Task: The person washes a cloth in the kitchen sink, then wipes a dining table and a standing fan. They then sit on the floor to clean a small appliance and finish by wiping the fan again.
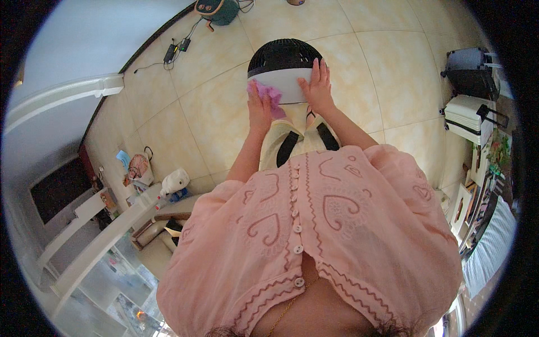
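Observation:
In front of my feet stands a rounded appliance, perhaps a fan (281,84), with a black slatted grille on the far side and a smooth pale grey face toward me. My left hand (259,112) presses a crumpled purple-pink cloth (272,96) against its left edge, fingers closed on the cloth. On its right side lies my right hand (319,89), fingers stretched out over the edge and thumb on the grey face; it holds nothing else. The appliance's underside is hidden.
Black power adapters (170,53) with cables lie on the tiled floor at far left, near a dark green appliance (220,11). A black suitcase (470,72) and a white suitcase (466,117) stand at right. Bags and a white container (175,181) sit at left.

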`<state>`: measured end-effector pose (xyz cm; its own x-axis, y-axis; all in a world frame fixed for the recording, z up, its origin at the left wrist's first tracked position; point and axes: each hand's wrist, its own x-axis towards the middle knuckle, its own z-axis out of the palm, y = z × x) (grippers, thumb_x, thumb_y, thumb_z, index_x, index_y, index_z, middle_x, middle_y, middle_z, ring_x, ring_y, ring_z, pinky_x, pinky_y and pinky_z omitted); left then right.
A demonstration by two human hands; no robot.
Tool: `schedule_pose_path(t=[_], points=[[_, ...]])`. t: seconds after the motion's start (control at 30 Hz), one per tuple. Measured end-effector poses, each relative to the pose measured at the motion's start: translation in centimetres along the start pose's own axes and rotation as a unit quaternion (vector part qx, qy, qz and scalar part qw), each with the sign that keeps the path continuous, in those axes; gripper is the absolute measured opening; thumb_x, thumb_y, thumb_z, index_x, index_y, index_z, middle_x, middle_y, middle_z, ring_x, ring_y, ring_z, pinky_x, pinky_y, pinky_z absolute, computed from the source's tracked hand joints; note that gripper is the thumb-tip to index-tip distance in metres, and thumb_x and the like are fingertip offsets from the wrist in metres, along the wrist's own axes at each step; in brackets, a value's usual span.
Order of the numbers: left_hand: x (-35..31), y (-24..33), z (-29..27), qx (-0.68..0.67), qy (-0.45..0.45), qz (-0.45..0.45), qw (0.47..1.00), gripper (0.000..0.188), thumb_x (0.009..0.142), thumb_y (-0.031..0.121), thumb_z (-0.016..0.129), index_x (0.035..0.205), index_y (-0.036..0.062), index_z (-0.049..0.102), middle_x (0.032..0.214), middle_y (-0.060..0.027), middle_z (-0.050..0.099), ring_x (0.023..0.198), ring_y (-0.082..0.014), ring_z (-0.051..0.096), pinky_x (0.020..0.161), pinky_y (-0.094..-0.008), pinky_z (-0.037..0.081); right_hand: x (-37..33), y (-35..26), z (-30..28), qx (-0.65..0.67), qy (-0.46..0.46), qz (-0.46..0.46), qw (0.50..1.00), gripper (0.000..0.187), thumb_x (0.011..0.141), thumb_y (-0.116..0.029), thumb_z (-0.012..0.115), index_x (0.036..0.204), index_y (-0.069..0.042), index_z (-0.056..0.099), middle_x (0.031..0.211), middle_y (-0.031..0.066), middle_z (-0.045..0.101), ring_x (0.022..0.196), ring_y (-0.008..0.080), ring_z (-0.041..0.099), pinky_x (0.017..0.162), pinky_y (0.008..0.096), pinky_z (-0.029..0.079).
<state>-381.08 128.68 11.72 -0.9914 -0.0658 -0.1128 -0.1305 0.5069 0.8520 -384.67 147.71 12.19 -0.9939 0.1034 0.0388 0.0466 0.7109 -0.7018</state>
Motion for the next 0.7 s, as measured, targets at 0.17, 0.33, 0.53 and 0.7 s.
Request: schedule_pose_path(t=[0.17,0.33,0.53,0.7], points=[[1.8,-0.1,1.1,0.05,0.051,0.075,0.995,0.051,0.091,0.029,0.034,0.133,0.0033,0.023,0.138,-0.0206,0.018,0.128,-0.0364,0.016,0.103,-0.0432,0.013,0.1,0.4,0.5,-0.008,0.012,-0.021,1.0,0.077,0.081,-0.052,0.044,0.136,-0.01,0.011,0.139,0.0214,0.011,0.125,0.0452,0.016,0.092,0.0598,0.026],[1.2,6.4,1.2,0.081,0.002,0.172,0.982,0.04,0.092,0.027,0.034,0.126,0.0062,0.039,0.132,-0.0132,0.035,0.123,-0.0308,0.03,0.103,-0.0406,0.018,0.5,0.8,0.1,0.002,0.005,-0.03,1.0,0.076,0.082,-0.052,0.042,0.136,-0.008,0.012,0.139,0.022,0.011,0.125,0.0453,0.016,0.093,0.0599,0.025],[2.0,12.1,-3.6,-0.596,-0.129,-0.127,0.782,0.043,0.093,0.035,0.031,0.122,0.0064,0.041,0.123,-0.0076,0.045,0.111,-0.0215,0.045,0.094,-0.0358,0.035,0.7,-1.4,-1.6,0.027,-0.045,0.055,0.997,0.075,0.082,-0.05,0.045,0.135,-0.005,0.015,0.139,0.022,0.012,0.127,0.0391,0.015,0.1,0.0533,0.017],[2.6,13.2,-2.9,-0.667,-0.177,-0.144,0.709,0.054,0.089,0.045,0.032,0.127,0.0054,0.033,0.125,-0.0124,0.042,0.116,-0.0266,0.04,0.098,-0.0414,0.031,1.0,-7.0,-4.9,0.235,-0.012,-0.123,0.964,0.056,0.083,-0.025,0.052,0.129,-0.002,0.03,0.135,0.0189,0.027,0.125,0.0299,0.026,0.1,0.0367,0.025]])
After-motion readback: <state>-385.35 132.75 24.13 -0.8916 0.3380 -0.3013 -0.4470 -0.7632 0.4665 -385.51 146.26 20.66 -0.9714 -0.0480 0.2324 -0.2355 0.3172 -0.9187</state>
